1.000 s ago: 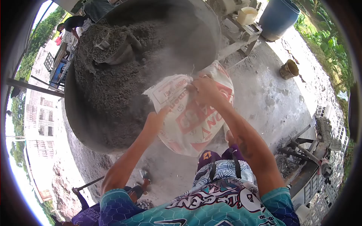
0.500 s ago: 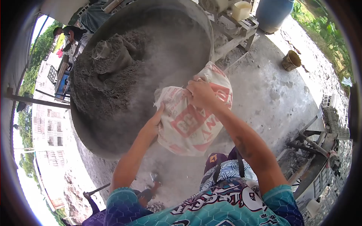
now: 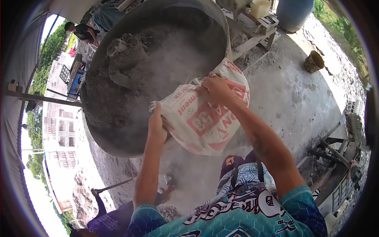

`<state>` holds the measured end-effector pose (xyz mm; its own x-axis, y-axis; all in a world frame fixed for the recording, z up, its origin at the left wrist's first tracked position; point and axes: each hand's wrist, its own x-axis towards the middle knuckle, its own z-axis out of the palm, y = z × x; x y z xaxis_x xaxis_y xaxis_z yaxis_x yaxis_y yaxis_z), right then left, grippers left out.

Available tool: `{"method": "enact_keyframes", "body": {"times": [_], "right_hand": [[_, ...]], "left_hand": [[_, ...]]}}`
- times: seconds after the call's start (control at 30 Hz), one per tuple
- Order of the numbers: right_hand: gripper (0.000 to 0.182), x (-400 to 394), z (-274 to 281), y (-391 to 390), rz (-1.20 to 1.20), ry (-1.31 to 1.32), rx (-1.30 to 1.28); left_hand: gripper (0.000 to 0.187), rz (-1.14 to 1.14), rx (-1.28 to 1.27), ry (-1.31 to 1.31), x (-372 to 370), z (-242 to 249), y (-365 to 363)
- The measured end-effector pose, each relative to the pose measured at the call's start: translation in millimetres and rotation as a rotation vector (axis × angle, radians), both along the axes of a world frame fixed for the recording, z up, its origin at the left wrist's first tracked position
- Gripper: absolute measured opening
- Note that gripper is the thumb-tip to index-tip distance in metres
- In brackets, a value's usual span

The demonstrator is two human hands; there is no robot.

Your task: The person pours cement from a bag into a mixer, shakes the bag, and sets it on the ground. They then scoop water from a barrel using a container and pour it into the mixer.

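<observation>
Nearest the camera, a teal patterned shirt (image 3: 252, 217), with two bare forearms reaching up from it toward the cement sack (image 3: 205, 118). Left hand (image 3: 157, 125) clamped on the sack's lower left edge, just under the frayed open mouth, fingers curled beneath the fabric. Right hand (image 3: 215, 87) closed over the sack's upper side, bunching the woven cloth, a ring visible on one finger. Sack itself white with red lettering, tilted with its mouth turned toward the mixer drum (image 3: 118, 130) and resting against the drum's near rim. Pale dust hanging around the sack's mouth and drifting below it. Beyond the sack, inside the drum, a heaped grey mix (image 3: 118, 75) of sand and gravel. Right of the sack, bare concrete floor (image 3: 292, 94), and farther right a small rusty bucket (image 3: 314, 61). Above the sack, past the drum's far rim, a blue barrel (image 3: 294, 14) and a pale plastic container (image 3: 262, 8). Far off to the upper left of the sack, another person (image 3: 83, 31) bent over.
</observation>
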<state>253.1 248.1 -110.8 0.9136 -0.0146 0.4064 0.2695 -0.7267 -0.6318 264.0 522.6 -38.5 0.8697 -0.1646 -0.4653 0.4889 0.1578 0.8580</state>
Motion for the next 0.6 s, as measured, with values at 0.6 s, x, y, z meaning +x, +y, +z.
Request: {"method": "enact_keyframes", "body": {"times": [0.6], "right_hand": [[0.023, -4, 0, -2, 0.079, -0.166, 0.044]], "left_hand": [[0.045, 0.115, 0.702, -0.471, -91, -51, -20]]}}
